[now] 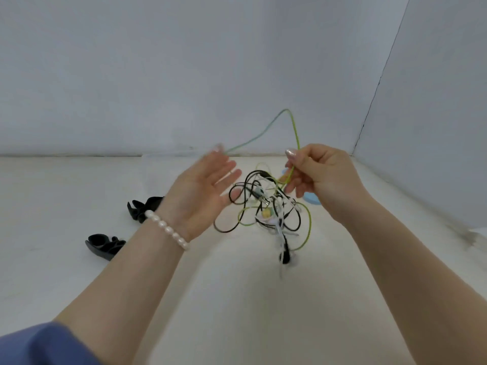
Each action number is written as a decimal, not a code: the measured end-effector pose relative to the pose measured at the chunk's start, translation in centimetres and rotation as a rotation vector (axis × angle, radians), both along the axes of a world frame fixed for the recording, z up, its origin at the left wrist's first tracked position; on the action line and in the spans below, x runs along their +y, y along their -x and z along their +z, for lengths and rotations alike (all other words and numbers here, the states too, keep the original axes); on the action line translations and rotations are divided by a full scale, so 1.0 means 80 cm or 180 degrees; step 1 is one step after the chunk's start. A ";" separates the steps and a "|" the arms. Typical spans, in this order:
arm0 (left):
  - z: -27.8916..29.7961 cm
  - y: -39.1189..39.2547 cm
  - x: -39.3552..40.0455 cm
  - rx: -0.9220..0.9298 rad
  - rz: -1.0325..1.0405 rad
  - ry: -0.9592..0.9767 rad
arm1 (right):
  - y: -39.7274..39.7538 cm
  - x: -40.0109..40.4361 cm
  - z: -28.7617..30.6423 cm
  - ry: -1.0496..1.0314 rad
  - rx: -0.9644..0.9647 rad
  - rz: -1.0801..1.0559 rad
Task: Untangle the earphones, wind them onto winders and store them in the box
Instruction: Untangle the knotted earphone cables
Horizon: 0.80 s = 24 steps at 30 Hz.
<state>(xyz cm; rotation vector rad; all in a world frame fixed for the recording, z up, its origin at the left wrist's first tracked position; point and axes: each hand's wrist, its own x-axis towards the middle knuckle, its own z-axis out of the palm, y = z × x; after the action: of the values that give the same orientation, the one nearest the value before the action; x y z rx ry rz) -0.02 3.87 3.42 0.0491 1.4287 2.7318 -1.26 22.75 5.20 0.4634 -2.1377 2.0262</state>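
A tangle of earphones (pixel 266 209) with black, white and green cables hangs between my hands above the white table (pixel 237 299). My right hand (pixel 324 180) pinches the green cable (pixel 295 133) between thumb and forefinger, and the tangle dangles below it. From that pinch the green cable loops up and comes down to the fingertips of my left hand (pixel 203 191). My left hand is blurred, its palm turned toward the tangle and its fingers straight. Two black winders (pixel 143 208) (pixel 105 245) lie on the table left of my left wrist.
A light blue round object (pixel 312 201) lies on the table, mostly hidden behind my right hand. Pale walls close off the back and the right side and meet in the far right corner.
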 end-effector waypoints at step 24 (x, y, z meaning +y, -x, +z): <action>-0.034 0.005 -0.021 0.0946 -0.1073 0.4694 | 0.028 0.129 0.027 0.4837 -0.0496 0.0114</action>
<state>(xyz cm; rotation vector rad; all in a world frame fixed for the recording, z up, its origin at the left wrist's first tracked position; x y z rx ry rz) -0.38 2.18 0.67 0.5352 2.7246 0.9437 -3.48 33.03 7.34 0.0611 -0.1567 2.9308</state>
